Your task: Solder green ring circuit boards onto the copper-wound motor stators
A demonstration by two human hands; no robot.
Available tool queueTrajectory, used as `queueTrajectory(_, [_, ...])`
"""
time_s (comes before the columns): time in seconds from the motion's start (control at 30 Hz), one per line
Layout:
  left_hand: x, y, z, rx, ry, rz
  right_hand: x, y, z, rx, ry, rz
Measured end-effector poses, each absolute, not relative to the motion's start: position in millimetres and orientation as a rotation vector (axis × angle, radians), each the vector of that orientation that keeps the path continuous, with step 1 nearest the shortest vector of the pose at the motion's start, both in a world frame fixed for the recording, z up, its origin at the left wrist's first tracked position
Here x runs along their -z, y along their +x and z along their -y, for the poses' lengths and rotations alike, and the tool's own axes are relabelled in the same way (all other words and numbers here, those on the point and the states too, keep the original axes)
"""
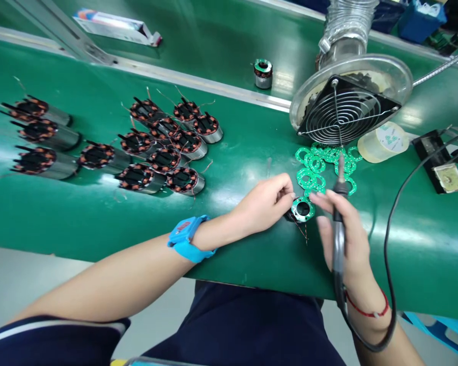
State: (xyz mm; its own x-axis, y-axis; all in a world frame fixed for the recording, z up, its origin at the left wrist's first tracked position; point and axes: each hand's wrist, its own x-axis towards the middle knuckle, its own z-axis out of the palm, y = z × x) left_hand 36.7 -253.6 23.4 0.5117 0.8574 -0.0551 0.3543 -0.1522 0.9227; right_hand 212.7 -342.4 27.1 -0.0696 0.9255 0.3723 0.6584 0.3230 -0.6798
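My left hand (265, 203), with a blue wristband, is closed in a pinch at the left edge of a motor stator (291, 216). A green ring-shaped circuit board (308, 213) sits on top of this stator, and thin copper wires trail from it toward the table's front edge. My right hand (349, 239) holds a soldering iron (339, 239), its tip pointing away from me. The fingers of this hand reach toward the board's right side. Just beyond the stator lies a loose pile of green ring boards (316, 163).
Several wound stators (168, 160) stand at the left on the green table (244, 254). A fume extractor fan (339, 109) overhangs the ring boards. A solder stand (438, 162) and tape roll (385, 142) are at right. One stator (263, 73) and a box (116, 26) lie beyond the rail.
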Motion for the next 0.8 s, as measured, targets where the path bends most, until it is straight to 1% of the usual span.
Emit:
queueTrajectory(0.07, [-23, 37, 253, -0.637, 1.782, -1.028, -29, 212, 336, -0.538, -1.411, 2.002])
queueTrajectory(0.17, [-23, 37, 253, -0.635, 1.793, -1.027, -27, 212, 331, -0.589, -1.399, 2.076])
queueTrajectory(0.3, [-27, 36, 255, -0.503, 1.72, -1.012, -18, 216, 332, -0.425, -1.48, 1.95])
queueTrajectory(0.37, [-28, 35, 257, -0.396, 1.796, -0.983, -13, 220, 335, -0.37, -1.521, 1.868])
queueTrajectory(0.47, [-28, 33, 257, -0.318, 2.0, -0.96, -7, 224, 338, -0.387, -1.497, 1.817])
queueTrajectory(0.6, [-30, 28, 252, -0.452, 2.074, -0.942, -6, 223, 340, -0.338, -1.478, 1.831])
queueTrajectory(0.7, [-33, 27, 249, -0.57, 1.903, -0.864, -9, 217, 339, -0.308, -1.449, 1.922])
queueTrajectory(0.8, [-32, 30, 248, -0.547, 1.688, -0.823, -15, 211, 338, -0.26, -1.375, 2.023])
